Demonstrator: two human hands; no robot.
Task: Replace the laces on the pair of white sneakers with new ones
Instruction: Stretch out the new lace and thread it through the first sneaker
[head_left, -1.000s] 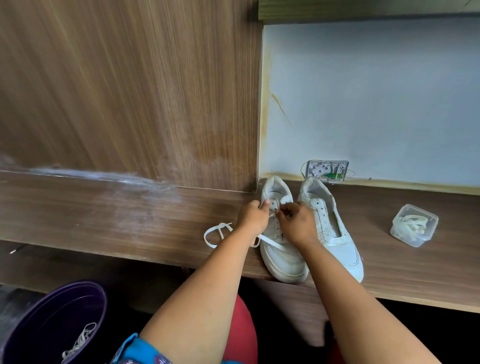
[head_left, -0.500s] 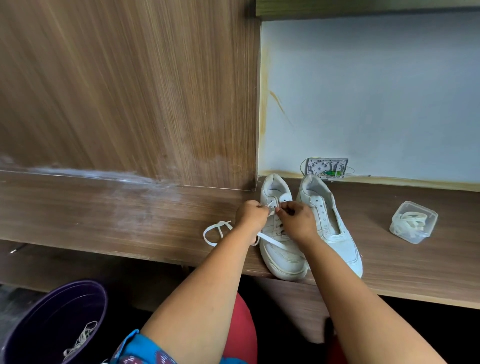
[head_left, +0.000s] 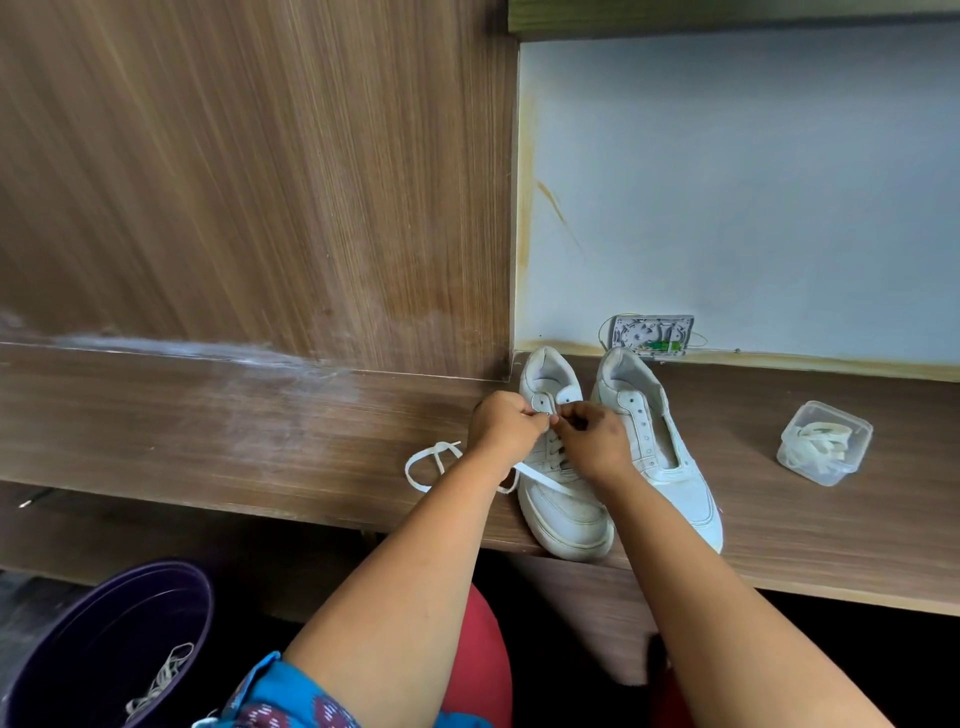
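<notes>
Bin (head_left: 104, 639) holds old lace | both sneakers at shelf (head_left: 260, 426) edge | lace (head_left: 540, 480) pinched by left hand (head_left: 506, 423) and right hand (head_left: 589, 434), raised since a second ago to upper eyelets (left sneaker (head_left: 563, 504) nearly laced) | right sneaker (head_left: 670, 457) unlaced | box (head_left: 823, 441) holds spare.

Compared with a second ago, your left hand (head_left: 506, 423) sits slightly higher on the left sneaker (head_left: 558, 467), its fingertips now closed at an upper eyelet instead of one row lower. Your right hand (head_left: 592, 434) closes in from the right until the fingertips of both hands nearly meet on the white lace (head_left: 540, 480).
</notes>
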